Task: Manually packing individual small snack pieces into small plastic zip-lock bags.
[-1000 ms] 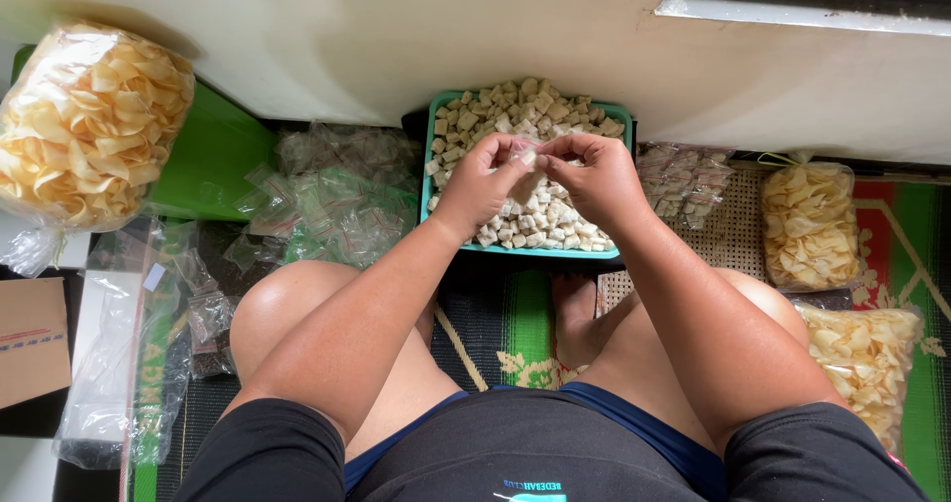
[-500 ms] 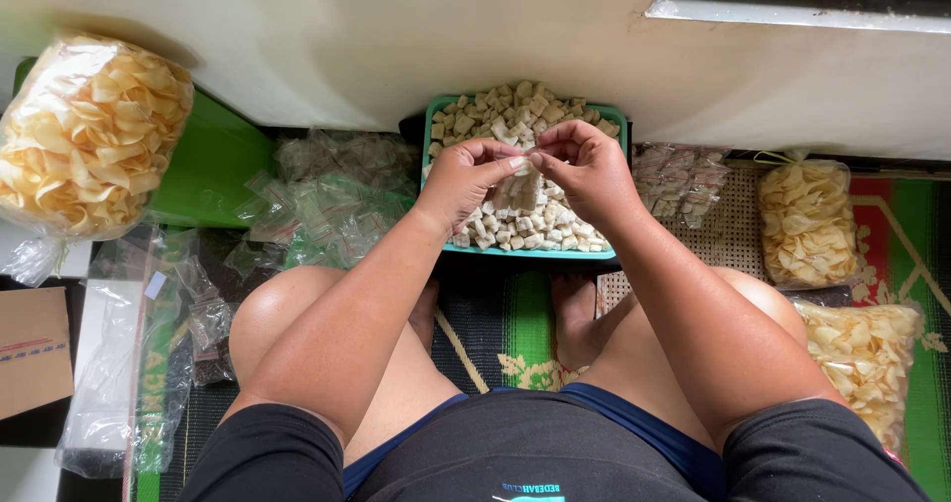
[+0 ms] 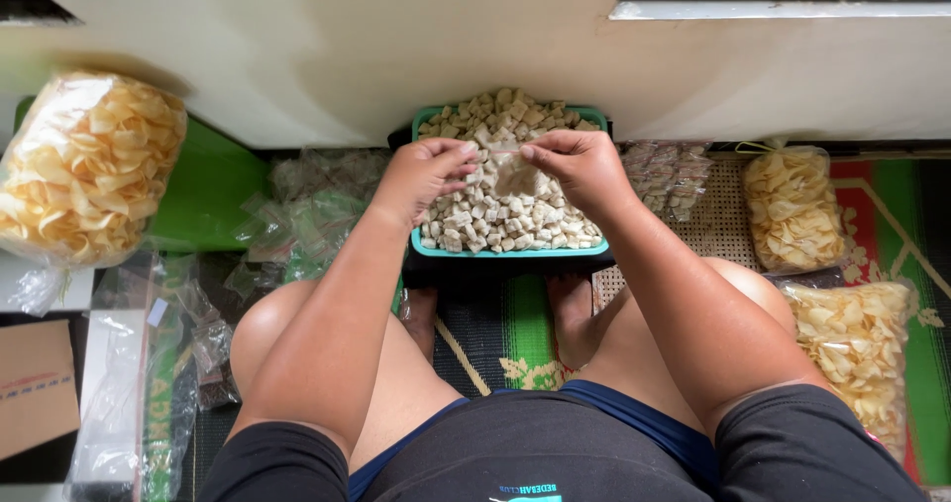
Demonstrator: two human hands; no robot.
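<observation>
Fingers [image 3: 464, 150] of both hands pinching small clear bag [image 3: 514, 173], over teal tray [image 3: 507, 251], green patterned mat [image 3: 525, 329], pale wall [image 3: 396, 56]

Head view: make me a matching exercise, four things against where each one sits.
Things:
1. small clear bag
2. teal tray
3. big bag of yellow chips
4. empty zip bags

Places:
a. far left, on a green surface
b. pinched between left hand and right hand
c. left of the tray
d. below both hands

Pairs: 1-b, 2-d, 3-a, 4-c
</observation>
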